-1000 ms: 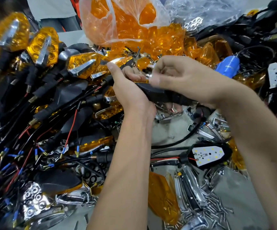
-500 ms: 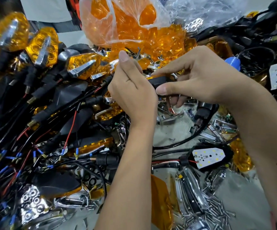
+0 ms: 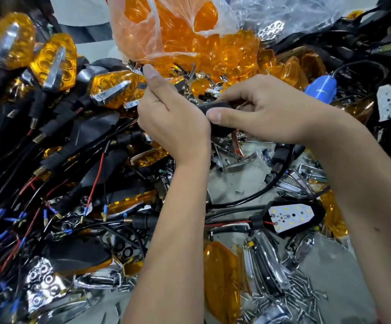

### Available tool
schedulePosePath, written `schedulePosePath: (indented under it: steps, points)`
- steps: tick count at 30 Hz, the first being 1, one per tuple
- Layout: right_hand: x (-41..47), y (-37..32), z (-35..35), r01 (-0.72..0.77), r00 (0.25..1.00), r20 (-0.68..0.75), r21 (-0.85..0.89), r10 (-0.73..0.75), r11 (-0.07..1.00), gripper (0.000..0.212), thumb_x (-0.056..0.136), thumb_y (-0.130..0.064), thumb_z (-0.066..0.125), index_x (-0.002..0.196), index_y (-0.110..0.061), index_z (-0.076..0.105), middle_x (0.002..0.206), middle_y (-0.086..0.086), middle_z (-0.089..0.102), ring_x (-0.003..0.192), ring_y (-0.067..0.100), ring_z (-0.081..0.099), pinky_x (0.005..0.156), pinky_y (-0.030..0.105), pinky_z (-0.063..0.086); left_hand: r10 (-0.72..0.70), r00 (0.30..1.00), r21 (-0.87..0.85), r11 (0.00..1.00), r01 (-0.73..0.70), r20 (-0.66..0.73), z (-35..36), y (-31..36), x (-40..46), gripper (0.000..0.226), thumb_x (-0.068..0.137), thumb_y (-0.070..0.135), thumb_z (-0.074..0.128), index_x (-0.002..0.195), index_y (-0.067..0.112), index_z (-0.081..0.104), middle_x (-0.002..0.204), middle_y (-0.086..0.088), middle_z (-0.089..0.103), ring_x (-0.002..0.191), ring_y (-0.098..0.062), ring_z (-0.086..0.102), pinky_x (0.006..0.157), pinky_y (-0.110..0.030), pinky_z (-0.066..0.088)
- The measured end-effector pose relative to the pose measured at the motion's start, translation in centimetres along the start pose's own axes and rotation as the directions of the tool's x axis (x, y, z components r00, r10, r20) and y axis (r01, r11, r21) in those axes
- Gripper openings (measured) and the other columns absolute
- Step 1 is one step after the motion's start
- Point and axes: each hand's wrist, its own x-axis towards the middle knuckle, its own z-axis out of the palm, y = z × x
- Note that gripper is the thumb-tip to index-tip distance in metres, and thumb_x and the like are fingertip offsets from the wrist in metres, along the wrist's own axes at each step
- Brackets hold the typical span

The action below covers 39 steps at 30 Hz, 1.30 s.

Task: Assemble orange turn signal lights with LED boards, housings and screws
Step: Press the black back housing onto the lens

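Nearest the viewer, below the held housing, loose screws (image 3: pixel 304 294) lie scattered on the grey desk (image 3: pixel 344 272), beside a loose orange lens (image 3: pixel 222 277). Just beyond them, still short of the housing, an open black housing with a white LED board (image 3: pixel 290 217) lies face up, its red wire running left. Above that, both hands meet on one black housing (image 3: pixel 213 106): the right hand (image 3: pixel 267 111) pinches it between thumb and curled fingers, and the left hand (image 3: pixel 173 120) grips its left end, index finger raised. Left of the housing, finished orange turn signals (image 3: pixel 54 64) lie piled over black cables. Beyond the housing, a plastic bag of orange lenses (image 3: pixel 173 26) spills open.
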Motion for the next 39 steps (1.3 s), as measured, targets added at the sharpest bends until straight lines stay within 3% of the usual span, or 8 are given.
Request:
schedulePosePath:
  steps: [3, 9, 15, 23, 28, 31, 36, 39]
  points:
    - [0.2, 0.3, -0.1, -0.019, 0.999, 0.035, -0.02, 0.019, 1.0, 0.058, 0.095, -0.059, 0.057, 0.09, -0.003, 0.07, 0.047, -0.012, 0.042, 0.045, 0.008, 0.036, 0.05, 0.025, 0.025, -0.037, 0.999, 0.019, 0.999, 0.037, -0.027, 0.1, -0.1, 0.1, 0.064, 0.113, 0.028, 0.036, 0.05, 0.02, 0.028, 0.042, 0.011, 0.026, 0.041, -0.012, 0.024, 0.05, -0.025, 0.027]
    - [-0.3, -0.2, -0.6, 0.072, 0.997, -0.006, -0.03, -0.072, 0.997, 0.026, 0.089, -0.05, 0.074, 0.075, -0.029, 0.068, 0.058, -0.007, 0.045, 0.057, 0.009, 0.036, 0.059, 0.03, 0.03, -0.235, 0.971, -0.006, 0.972, 0.235, -0.047, 0.2, 0.1, 0.3, 0.065, 0.112, 0.045, 0.035, 0.053, 0.019, 0.039, 0.045, 0.008, 0.042, 0.046, -0.016, 0.055, 0.056, -0.023, 0.041]
    - [-0.3, -0.2, -0.5, 0.093, 0.988, -0.106, -0.16, -0.111, 0.983, 0.039, 0.088, -0.046, 0.079, 0.065, -0.03, 0.051, 0.061, 0.001, 0.041, 0.06, 0.017, 0.032, 0.06, 0.037, 0.026, -0.566, 0.808, -0.025, 0.817, 0.577, 0.165, 0.6, -0.1, -1.2, 0.066, 0.103, 0.071, 0.031, 0.074, 0.018, 0.057, 0.073, 0.003, 0.067, 0.076, -0.018, 0.067, 0.085, -0.043, 0.056]
    - [-0.5, -0.4, -0.6, 0.111, 0.982, -0.136, -0.124, -0.128, 0.986, 0.045, 0.085, -0.045, 0.081, 0.072, -0.005, 0.065, 0.061, 0.008, 0.045, 0.059, 0.017, 0.031, 0.057, 0.035, 0.028, -0.625, 0.76, -0.06, 0.764, 0.642, 0.178, 0.9, 0.0, -0.1, 0.052, 0.109, 0.048, 0.038, 0.065, 0.022, 0.041, 0.074, -0.004, 0.05, 0.076, -0.025, 0.055, 0.09, -0.057, 0.054]
    - [-0.3, -0.4, -0.5, 0.045, 0.996, -0.074, -0.138, -0.056, 0.989, 0.054, 0.085, -0.056, 0.072, 0.088, -0.002, 0.072, 0.076, 0.02, 0.059, 0.065, 0.028, 0.051, 0.059, 0.043, 0.047, -0.646, 0.749, -0.002, 0.757, 0.653, 0.151, 0.9, 0.1, -0.1, 0.054, 0.109, 0.05, 0.039, 0.063, 0.022, 0.046, 0.067, 0.002, 0.053, 0.072, -0.023, 0.057, 0.087, -0.051, 0.054]
    - [-0.5, 0.2, -0.9, -0.021, 0.999, -0.044, -0.048, 0.019, 0.999, 0.051, 0.085, -0.059, 0.07, 0.093, -0.008, 0.073, 0.077, 0.018, 0.061, 0.051, 0.021, 0.058, 0.043, 0.035, 0.053, -0.639, 0.75, 0.027, 0.764, 0.645, 0.171, 0.9, 0.0, -0.1, 0.055, 0.108, 0.055, 0.038, 0.067, 0.021, 0.052, 0.068, 0.002, 0.059, 0.074, -0.023, 0.061, 0.09, -0.053, 0.056]
    - [-0.4, 0.6, -0.8, -0.04, 0.997, -0.075, -0.146, 0.029, 0.989, 0.08, 0.075, -0.079, 0.056, 0.087, -0.001, 0.07, 0.076, 0.023, 0.059, 0.053, 0.017, 0.041, 0.053, 0.037, 0.038, -0.609, 0.775, 0.036, 0.789, 0.613, 0.168, 0.8, -0.5, 0.0, 0.059, 0.106, 0.062, 0.036, 0.069, 0.019, 0.053, 0.069, 0.0, 0.056, 0.07, -0.021, 0.056, 0.074, -0.043, 0.049]
    - [-0.2, 0.6, -0.5, -0.028, 0.989, -0.15, -0.15, 0.005, 0.988, 0.075, 0.081, -0.073, 0.06, 0.074, 0.002, 0.06, 0.065, 0.018, 0.047, 0.059, 0.017, 0.031, 0.056, 0.035, 0.024, -0.67, 0.696, -0.078, 0.704, 0.706, 0.259, 0.7, -0.8, 0.0, 0.067, 0.101, 0.071, 0.04, 0.108, 0.009, 0.066, 0.101, -0.01, 0.073, 0.094, -0.025, 0.07, 0.091, -0.047, 0.058]
